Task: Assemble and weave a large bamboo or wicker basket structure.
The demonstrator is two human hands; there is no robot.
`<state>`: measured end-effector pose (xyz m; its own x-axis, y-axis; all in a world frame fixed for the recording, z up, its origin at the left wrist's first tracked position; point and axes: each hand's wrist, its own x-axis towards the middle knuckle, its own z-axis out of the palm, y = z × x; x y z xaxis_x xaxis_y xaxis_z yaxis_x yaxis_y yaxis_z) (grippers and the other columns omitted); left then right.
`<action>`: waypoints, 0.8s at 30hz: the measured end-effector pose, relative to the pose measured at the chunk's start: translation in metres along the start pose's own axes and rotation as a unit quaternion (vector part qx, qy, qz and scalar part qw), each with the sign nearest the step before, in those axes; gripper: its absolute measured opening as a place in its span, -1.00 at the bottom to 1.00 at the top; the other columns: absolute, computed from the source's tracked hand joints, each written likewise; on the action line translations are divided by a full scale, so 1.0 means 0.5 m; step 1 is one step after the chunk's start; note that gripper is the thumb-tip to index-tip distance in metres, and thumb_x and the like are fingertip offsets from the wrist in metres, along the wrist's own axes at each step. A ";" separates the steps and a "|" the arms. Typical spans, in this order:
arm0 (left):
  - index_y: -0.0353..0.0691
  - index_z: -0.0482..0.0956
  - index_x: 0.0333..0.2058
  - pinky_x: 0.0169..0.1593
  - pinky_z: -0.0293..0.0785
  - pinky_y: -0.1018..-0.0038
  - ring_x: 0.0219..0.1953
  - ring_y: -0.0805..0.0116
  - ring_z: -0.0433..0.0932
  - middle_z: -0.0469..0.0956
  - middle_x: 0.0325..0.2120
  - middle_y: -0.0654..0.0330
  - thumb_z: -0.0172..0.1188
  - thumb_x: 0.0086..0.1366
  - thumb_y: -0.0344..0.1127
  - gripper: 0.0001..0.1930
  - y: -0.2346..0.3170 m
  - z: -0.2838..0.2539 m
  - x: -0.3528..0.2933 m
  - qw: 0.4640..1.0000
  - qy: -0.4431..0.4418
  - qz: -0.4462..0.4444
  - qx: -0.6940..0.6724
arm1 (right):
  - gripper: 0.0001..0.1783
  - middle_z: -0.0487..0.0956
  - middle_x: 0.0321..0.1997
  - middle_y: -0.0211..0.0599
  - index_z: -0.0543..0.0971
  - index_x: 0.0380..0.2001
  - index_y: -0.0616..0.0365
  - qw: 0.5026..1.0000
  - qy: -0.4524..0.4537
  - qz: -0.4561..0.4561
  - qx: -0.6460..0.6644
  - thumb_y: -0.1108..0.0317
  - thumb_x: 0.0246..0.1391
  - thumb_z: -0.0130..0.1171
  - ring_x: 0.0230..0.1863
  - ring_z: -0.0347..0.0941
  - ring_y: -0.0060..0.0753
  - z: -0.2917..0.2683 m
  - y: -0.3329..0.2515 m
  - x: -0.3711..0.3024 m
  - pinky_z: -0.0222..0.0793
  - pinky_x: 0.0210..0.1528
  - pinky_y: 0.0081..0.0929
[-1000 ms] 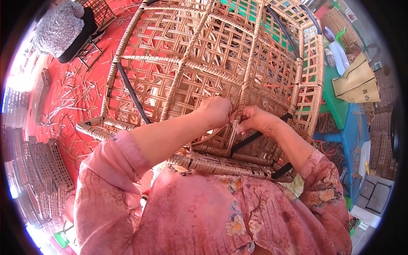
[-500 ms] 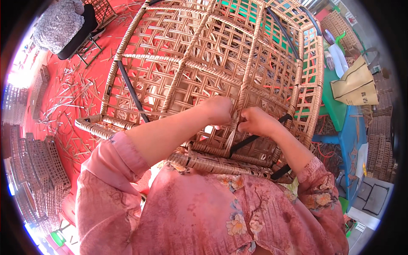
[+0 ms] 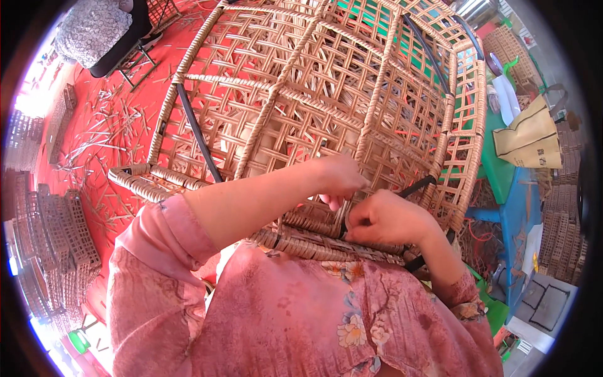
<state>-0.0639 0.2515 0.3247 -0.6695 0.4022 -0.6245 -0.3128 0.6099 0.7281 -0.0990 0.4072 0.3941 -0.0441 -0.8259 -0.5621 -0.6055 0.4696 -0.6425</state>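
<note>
A large woven rattan frame [image 3: 320,107] leans in front of my body, its open cane lattice divided by ribs wrapped in cane strip. My left hand [image 3: 342,179] is at the lower part of the middle rib, fingers curled and closed; what they hold is hidden. Just right of it and closer to my body, my right hand [image 3: 392,217] is closed in a fist over the same rib, near the frame's wrapped bottom edge [image 3: 301,246]. What lies inside that fist does not show. Black bars [image 3: 198,132] cross the lattice at several places.
Loose cane scraps [image 3: 116,125] litter the red floor at left. Stacks of woven panels [image 3: 53,239] stand at the left rim. A person [image 3: 94,34] sits at the upper left. At right are a blue table [image 3: 521,220], a green table [image 3: 496,166] and a tan bag [image 3: 531,135].
My right hand has moved down toward my body and closed into a fist. My left hand has shifted slightly right and down. A pale strip seen below the hands earlier is now hidden.
</note>
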 end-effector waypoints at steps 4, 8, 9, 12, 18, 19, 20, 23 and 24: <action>-0.41 0.58 -0.44 -0.47 0.47 0.39 -0.61 0.33 0.56 0.60 -0.60 0.03 0.22 0.05 -0.10 -0.62 0.011 0.019 -0.008 0.997 0.013 -0.072 -0.026 | -0.71 0.55 -0.52 -0.11 0.60 -0.55 0.17 0.995 0.010 -0.097 -0.008 0.14 -0.04 0.14 -0.42 0.50 -0.05 0.005 -0.012 -0.018 0.39 -0.33 -0.23; -0.35 0.56 -0.43 -0.48 0.46 0.46 -0.59 0.45 0.54 0.57 -0.63 0.15 0.17 0.11 -0.40 -0.88 -0.012 0.016 -0.026 0.994 0.001 -0.061 -0.090 | -0.68 0.53 -0.55 -0.04 0.60 -0.51 0.17 0.973 0.173 -0.075 0.131 0.14 0.09 0.08 -0.46 0.47 0.04 -0.049 -0.032 -0.019 0.38 -0.38 -0.17; -0.35 0.54 -0.36 -0.49 0.46 0.51 -0.59 0.47 0.52 0.54 -0.64 0.20 0.08 0.22 -0.42 -0.88 -0.005 0.021 -0.018 0.985 -0.002 -0.086 -0.148 | -0.68 0.53 -0.55 -0.01 0.60 -0.51 0.18 0.957 0.253 -0.055 0.130 0.15 0.09 0.08 -0.46 0.48 0.05 -0.049 -0.011 -0.004 0.38 -0.38 -0.17; -0.36 0.52 -0.28 -0.50 0.45 0.56 -0.58 0.49 0.50 0.53 -0.61 0.21 0.03 0.32 -0.34 -0.81 -0.022 0.010 -0.037 0.980 -0.024 -0.102 -0.169 | -0.60 0.52 -0.55 0.08 0.60 -0.54 0.23 0.944 0.323 0.058 -0.019 0.09 0.09 0.08 -0.43 0.50 0.08 -0.047 0.046 0.030 0.39 -0.35 -0.13; -0.38 0.54 -0.36 -0.62 0.39 0.57 -0.66 0.46 0.49 0.51 -0.66 0.17 0.05 0.28 -0.40 -0.84 -0.070 0.005 -0.043 0.957 -0.009 -0.141 -0.255 | -0.46 0.53 -0.54 0.12 0.59 -0.61 0.27 0.968 0.204 0.143 -0.031 -0.08 -0.03 0.14 -0.39 0.51 0.12 0.016 0.131 0.095 0.39 -0.29 -0.08; -0.37 0.54 -0.36 -0.61 0.41 0.56 -0.65 0.46 0.51 0.52 -0.65 0.17 0.05 0.26 -0.42 -0.86 -0.071 -0.001 -0.040 0.960 -0.004 -0.153 -0.234 | -0.51 0.52 -0.62 -0.02 0.59 -0.60 0.29 0.968 0.209 0.138 0.023 -0.01 -0.03 0.18 -0.51 0.50 -0.10 0.012 0.125 0.098 0.38 -0.39 -0.24; -0.37 0.54 -0.36 -0.61 0.41 0.56 -0.65 0.46 0.51 0.52 -0.65 0.17 0.05 0.26 -0.42 -0.86 -0.068 -0.001 -0.040 0.960 -0.003 -0.155 -0.232 | -0.56 0.51 -0.70 -0.15 0.58 -0.59 0.31 0.964 0.214 0.134 0.078 0.06 -0.02 0.23 -0.63 0.49 -0.32 0.016 0.117 0.095 0.37 -0.49 -0.40; -0.35 0.53 -0.32 -0.62 0.38 0.57 -0.64 0.44 0.52 0.54 -0.64 0.18 0.04 0.30 -0.37 -0.83 -0.077 -0.004 -0.029 0.965 -0.020 -0.175 -0.192 | -0.62 0.51 -0.70 -0.29 0.60 -0.55 0.30 0.947 0.257 0.114 0.152 0.11 -0.05 0.27 -0.64 0.48 -0.53 0.042 0.132 0.097 0.36 -0.54 -0.47; -0.37 0.54 -0.32 -0.62 0.38 0.56 -0.61 0.40 0.55 0.56 -0.64 0.15 0.05 0.29 -0.37 -0.83 -0.069 -0.013 -0.021 0.977 -0.019 -0.164 -0.137 | -0.64 0.51 -0.69 -0.30 0.58 -0.53 0.32 0.934 0.236 0.141 0.229 0.16 -0.05 0.28 -0.66 0.46 -0.56 0.044 0.134 0.096 0.35 -0.59 -0.53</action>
<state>-0.0506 0.2217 0.3081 -0.4789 0.2431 -0.8435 -0.6789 0.5066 0.5315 -0.1242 0.4061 0.3126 -0.5611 -0.6445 -0.5193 -0.1182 0.6834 -0.7205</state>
